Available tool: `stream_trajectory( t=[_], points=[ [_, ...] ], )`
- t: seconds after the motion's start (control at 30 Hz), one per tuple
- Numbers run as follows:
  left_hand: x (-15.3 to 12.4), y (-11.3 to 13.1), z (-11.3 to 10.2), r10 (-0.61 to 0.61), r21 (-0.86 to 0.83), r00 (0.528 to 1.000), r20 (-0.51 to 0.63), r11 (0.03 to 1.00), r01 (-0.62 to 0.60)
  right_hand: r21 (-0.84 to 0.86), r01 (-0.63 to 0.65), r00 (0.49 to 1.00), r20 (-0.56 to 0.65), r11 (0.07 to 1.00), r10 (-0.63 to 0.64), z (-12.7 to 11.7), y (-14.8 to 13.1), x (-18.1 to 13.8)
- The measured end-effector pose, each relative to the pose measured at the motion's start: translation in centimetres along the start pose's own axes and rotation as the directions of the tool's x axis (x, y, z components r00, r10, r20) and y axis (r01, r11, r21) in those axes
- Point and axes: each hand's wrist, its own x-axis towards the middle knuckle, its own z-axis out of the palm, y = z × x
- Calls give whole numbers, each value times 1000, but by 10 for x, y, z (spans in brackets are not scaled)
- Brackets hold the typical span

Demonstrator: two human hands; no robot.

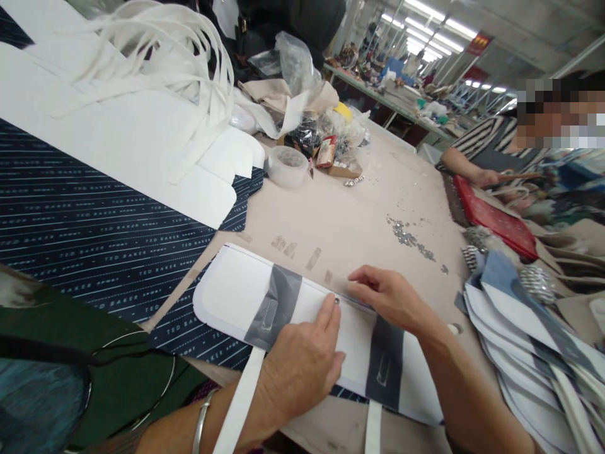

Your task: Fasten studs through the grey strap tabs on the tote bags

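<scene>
A long white bag panel [314,315] with rounded ends lies in front of me on dark printed fabric. Two dark grey strips [388,359] cross it, each with a stitched slot, and white straps [373,429] hang from its near edge. My left hand [302,356] rests on the panel, fingers stretched flat, fingertips beside a small round metal piece [336,301]. At the panel's far edge is my right hand [390,293], its fingers loosely bent and a little apart, with nothing visible in them. The right forearm covers part of the panel's right end.
Navy lettered fabric [108,221] and white panels [118,126] with straps lie left. Farther back are a tape roll [287,167] and plastic bags. Scattered metal bits [411,239] lie right of centre. Stacked panels [520,353] stand right, near a co-worker [491,145].
</scene>
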Motion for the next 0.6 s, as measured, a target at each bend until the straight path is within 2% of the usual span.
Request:
stream_trajectory(
  t=[0.07,0.1,0.13,0.23,0.33,0.47,0.6],
  points=[
    [0,0,0,7,8,1000,6,1000,-7,-21,-57,974,-222,998,51,-7,29,-21],
    [1,0,0,6,13,1000,9,1000,-6,-70,-89,953,-296,994,64,-10,47,-33],
    [1,1,-1,3,17,1000,14,1000,-3,-137,-107,947,-316,985,59,-12,65,-45],
    [2,3,-1,-6,39,1000,20,999,5,-271,-106,972,-231,957,42,-12,118,-80],
    [2,6,0,-14,77,1000,14,997,13,-306,-74,989,-148,949,30,-9,146,-104],
    [3,5,2,-16,122,1000,2,992,16,-346,-46,996,-91,937,15,-9,146,-119],
    [5,1,4,-18,149,999,-30,989,22,-334,-167,985,-104,928,140,-12,148,-126]
  ],
)
